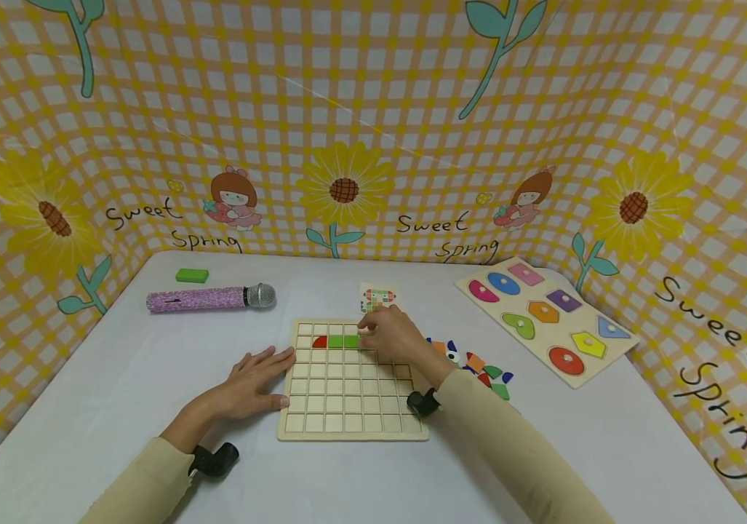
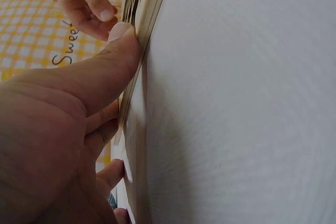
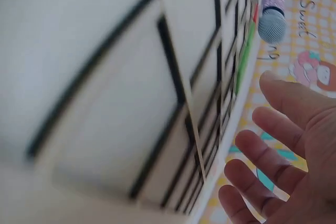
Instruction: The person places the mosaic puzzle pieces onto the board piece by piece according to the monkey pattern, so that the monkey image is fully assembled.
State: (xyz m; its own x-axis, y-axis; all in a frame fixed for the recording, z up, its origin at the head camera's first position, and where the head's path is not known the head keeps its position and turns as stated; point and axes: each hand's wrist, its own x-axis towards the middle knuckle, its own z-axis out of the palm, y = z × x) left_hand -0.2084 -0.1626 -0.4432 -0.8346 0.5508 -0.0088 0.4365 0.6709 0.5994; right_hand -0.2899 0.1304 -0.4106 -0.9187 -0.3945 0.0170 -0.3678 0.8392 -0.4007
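Note:
A wooden grid board (image 1: pixel 353 435) lies flat on the table. In its second row from the top sit a red rounded-corner piece (image 1: pixel 320 342) and two green square tiles (image 1: pixel 336 342) side by side. My left hand (image 1: pixel 252 382) rests along the board's left edge, thumb and fingertips touching it; in the left wrist view the thumb (image 2: pixel 113 61) presses against the wooden side. My right hand (image 1: pixel 394 335) hovers at the upper right of the grid, beside the green tiles. Its fingers (image 3: pixel 262 156) are loosely bent and apart, with nothing between them in the right wrist view.
A small picture card (image 1: pixel 380 297) lies behind the board. Loose coloured pieces (image 1: pixel 474 362) are scattered to its right, partly behind my right forearm. Farther right is a shape puzzle board (image 1: pixel 533 335). A glittery pink microphone (image 1: pixel 209 298) and a green block (image 1: pixel 192 276) lie back left.

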